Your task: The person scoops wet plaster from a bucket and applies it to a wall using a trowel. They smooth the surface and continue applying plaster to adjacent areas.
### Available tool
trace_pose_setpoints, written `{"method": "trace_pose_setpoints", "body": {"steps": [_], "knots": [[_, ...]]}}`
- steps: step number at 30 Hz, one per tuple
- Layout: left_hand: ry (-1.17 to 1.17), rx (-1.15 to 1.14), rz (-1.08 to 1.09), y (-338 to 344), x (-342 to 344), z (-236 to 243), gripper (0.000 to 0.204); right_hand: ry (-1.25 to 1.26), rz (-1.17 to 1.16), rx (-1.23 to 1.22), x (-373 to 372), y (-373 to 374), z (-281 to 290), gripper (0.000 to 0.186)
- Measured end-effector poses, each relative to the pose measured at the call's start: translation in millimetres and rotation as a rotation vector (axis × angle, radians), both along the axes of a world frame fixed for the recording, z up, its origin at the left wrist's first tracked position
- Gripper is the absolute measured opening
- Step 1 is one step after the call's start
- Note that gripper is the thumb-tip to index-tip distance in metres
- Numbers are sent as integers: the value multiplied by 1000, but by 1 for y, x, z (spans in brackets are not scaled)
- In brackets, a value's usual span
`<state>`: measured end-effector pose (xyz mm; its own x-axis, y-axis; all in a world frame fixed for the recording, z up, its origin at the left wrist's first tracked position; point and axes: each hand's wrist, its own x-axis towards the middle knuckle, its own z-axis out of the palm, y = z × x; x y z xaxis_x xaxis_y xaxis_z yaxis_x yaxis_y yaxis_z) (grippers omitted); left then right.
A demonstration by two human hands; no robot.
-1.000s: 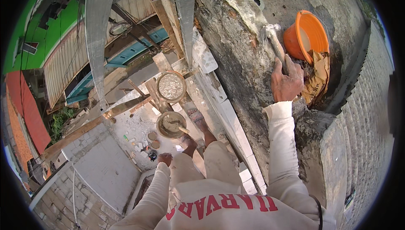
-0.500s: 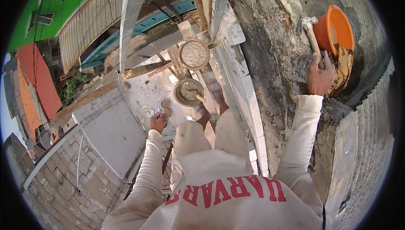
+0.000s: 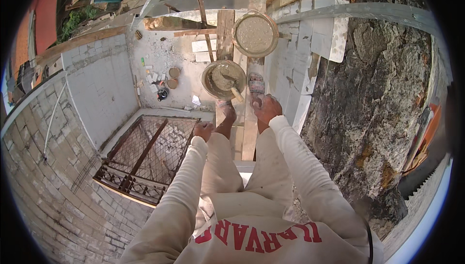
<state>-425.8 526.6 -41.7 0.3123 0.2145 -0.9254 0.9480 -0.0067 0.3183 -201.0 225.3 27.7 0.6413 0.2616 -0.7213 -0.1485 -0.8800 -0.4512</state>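
Note:
My right hand (image 3: 268,109) is above the planks by my feet, close to a trowel (image 3: 237,94); its fingers are bent and partly apart, with nothing visible in them. The trowel's wooden handle sticks out over the rim of a mortar bowl (image 3: 206,89), and its blade rests in the grey mix. Beyond stands a second round bowl (image 3: 274,41), full of wet grey mix. My left hand (image 3: 203,131) hangs loosely closed over my left leg, holding nothing I can see. An orange bucket (image 3: 430,128) shows edge-on at the far right.
Narrow planks (image 3: 251,133) bear my feet high above a pale floor (image 3: 186,68) with rubble and small cans. A metal grille (image 3: 145,152) lies at lower left. To the right runs a rough wall top (image 3: 363,104); a metal strut (image 3: 368,9) crosses the upper right.
My right hand has left the hammer by the orange bucket and come over the planks near the trowel. The view has swung right; the hammer is no longer visible.

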Motion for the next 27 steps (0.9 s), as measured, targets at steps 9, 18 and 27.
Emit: {"method": "trace_pose_setpoints", "body": {"steps": [9,18,27], "knots": [[80,200,104,30,34,-202,85,135,446,-234,-56,144,-258,34],[52,-325,740,23,22,-296,52,160,564,50,-61,110,-198,44],[-74,-368,813,11,50,-297,48,-224,-540,130,-4,-21,-20,23]]}}
